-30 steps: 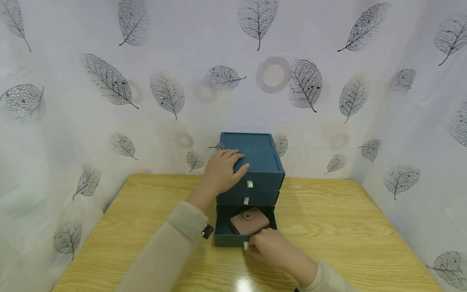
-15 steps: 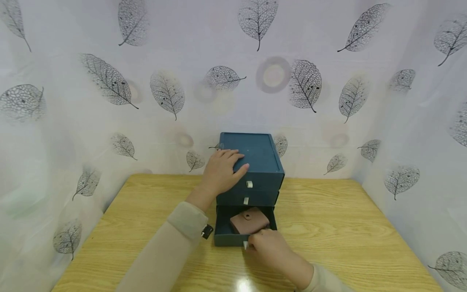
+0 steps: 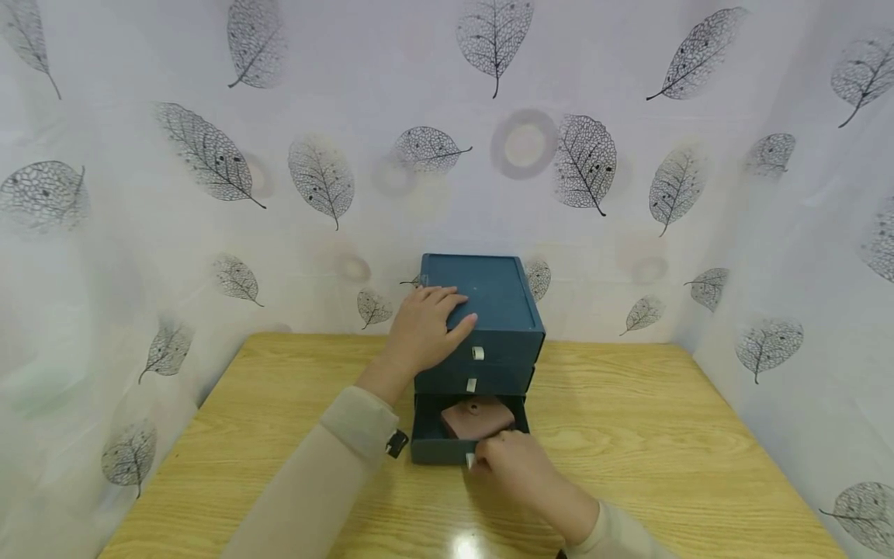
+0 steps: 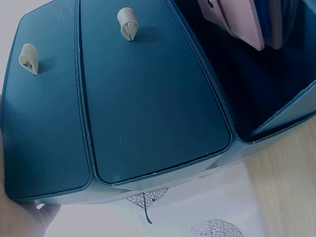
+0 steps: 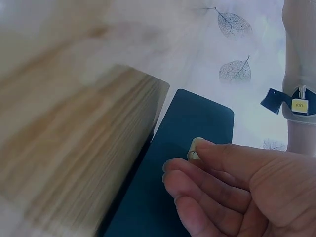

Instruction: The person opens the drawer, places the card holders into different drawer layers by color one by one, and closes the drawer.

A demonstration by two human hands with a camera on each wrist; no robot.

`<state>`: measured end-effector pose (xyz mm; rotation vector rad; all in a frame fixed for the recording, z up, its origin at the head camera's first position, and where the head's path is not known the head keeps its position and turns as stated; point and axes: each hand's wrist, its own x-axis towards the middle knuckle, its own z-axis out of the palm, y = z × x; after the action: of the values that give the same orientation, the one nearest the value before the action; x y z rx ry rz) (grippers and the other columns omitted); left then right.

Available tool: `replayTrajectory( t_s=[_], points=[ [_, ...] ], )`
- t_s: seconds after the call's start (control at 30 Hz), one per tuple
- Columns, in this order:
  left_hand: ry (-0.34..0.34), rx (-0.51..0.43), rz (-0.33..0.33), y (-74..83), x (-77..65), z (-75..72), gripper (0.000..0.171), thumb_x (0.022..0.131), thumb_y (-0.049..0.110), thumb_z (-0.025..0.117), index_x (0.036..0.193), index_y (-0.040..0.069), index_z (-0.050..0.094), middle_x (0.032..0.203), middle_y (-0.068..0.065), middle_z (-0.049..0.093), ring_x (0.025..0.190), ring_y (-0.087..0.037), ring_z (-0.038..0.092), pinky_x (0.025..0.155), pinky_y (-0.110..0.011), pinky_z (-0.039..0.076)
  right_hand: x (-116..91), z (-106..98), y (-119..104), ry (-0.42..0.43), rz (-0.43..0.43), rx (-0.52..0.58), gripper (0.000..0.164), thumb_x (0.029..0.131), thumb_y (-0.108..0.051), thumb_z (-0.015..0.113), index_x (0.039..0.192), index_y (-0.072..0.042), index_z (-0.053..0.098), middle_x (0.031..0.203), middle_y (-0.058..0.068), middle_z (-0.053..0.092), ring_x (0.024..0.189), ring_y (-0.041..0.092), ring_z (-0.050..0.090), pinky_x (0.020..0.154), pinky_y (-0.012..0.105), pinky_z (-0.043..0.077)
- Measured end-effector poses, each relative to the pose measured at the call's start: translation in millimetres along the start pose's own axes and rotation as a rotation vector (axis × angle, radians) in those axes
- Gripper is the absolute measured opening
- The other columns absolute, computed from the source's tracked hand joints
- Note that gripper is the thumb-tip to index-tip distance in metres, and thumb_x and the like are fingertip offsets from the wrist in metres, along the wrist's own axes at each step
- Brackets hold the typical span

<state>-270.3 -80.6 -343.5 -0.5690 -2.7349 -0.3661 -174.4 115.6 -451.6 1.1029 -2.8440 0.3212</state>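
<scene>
A dark blue drawer box point(image 3: 489, 299) with three stacked drawers stands at the back of the table. My left hand point(image 3: 424, 330) rests on the left side of its top, fingers spread. The bottom drawer point(image 3: 438, 452) is pulled partway out, and a pink wallet point(image 3: 478, 419) with a snap button lies tilted inside it. On that drawer's front, my right hand point(image 3: 517, 472) pinches the small pale pull tab point(image 5: 192, 148) between thumb and index finger. The upper two drawers are closed; their pale loops point(image 4: 127, 24) show in the left wrist view.
The box stands on a light wooden table point(image 3: 649, 442). A white curtain point(image 3: 391, 70) printed with leaves hangs close behind the box and along both sides of the table. A black strap clip point(image 3: 396, 443) sits at the left cuff.
The bottom drawer has slid slightly inward, away from me, with my right hand holding its tab. The wallet's flap looks lower and flatter. My left hand has stayed in place.
</scene>
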Motion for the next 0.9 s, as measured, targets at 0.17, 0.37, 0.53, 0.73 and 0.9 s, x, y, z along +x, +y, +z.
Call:
replayTrajectory(
  t_s=[0.17, 0.37, 0.53, 0.73, 0.9],
  points=[
    [-0.002, -0.004, 0.003, -0.2, 0.3, -0.1, 0.055, 0.103, 0.055, 0.042, 0.145, 0.021, 0.054, 0.154, -0.002, 0.045, 0.142, -0.027, 0.038, 0.12, -0.047, 0.025, 4.6, -0.3, 3.3, 0.005, -0.002, -0.005, 0.009, 0.086, -0.022, 0.08, 0.078, -0.02, 0.077, 0.068, -0.012, 0.065, 0.058, 0.002, 0.057, 0.053, 0.021, 0.049],
    [0.002, 0.0, 0.007, -0.5, 1.1, 0.3, 0.056, 0.103, 0.056, 0.042, 0.145, 0.021, 0.054, 0.153, -0.003, 0.046, 0.142, -0.027, 0.038, 0.12, -0.047, 0.024, 10.8, -0.7, 7.8, 0.025, 0.0, 0.002, 0.02, 0.087, -0.019, 0.078, 0.068, -0.019, 0.071, 0.055, -0.014, 0.05, 0.048, 0.0, 0.04, 0.046, 0.02, 0.038],
    [0.003, -0.007, 0.004, -0.4, 1.0, 0.1, 0.056, 0.103, 0.055, 0.043, 0.145, 0.021, 0.054, 0.153, -0.003, 0.046, 0.142, -0.027, 0.038, 0.121, -0.047, 0.024, 15.5, -0.6, 11.2, 0.042, -0.006, 0.02, 0.016, 0.086, -0.016, 0.079, 0.071, -0.017, 0.074, 0.058, -0.012, 0.057, 0.05, 0.0, 0.045, 0.047, 0.021, 0.042],
    [0.002, -0.009, 0.002, -0.4, 0.7, 0.0, 0.056, 0.103, 0.055, 0.043, 0.145, 0.021, 0.054, 0.153, -0.003, 0.046, 0.142, -0.027, 0.038, 0.121, -0.047, 0.024, 22.8, 2.4, 17.7, 0.054, -0.013, -0.031, 0.01, 0.085, -0.019, 0.08, 0.076, -0.018, 0.077, 0.064, -0.01, 0.063, 0.055, 0.004, 0.057, 0.052, 0.024, 0.05],
    [0.002, -0.009, -0.001, 0.0, 0.6, 0.0, 0.056, 0.103, 0.056, 0.043, 0.145, 0.021, 0.055, 0.154, -0.003, 0.046, 0.142, -0.027, 0.038, 0.121, -0.047, 0.024, 27.3, 5.0, 23.1, 0.074, -0.012, -0.049, 0.005, 0.084, -0.019, 0.082, 0.081, -0.017, 0.079, 0.072, -0.007, 0.069, 0.06, 0.009, 0.063, 0.056, 0.027, 0.054]
  ],
)
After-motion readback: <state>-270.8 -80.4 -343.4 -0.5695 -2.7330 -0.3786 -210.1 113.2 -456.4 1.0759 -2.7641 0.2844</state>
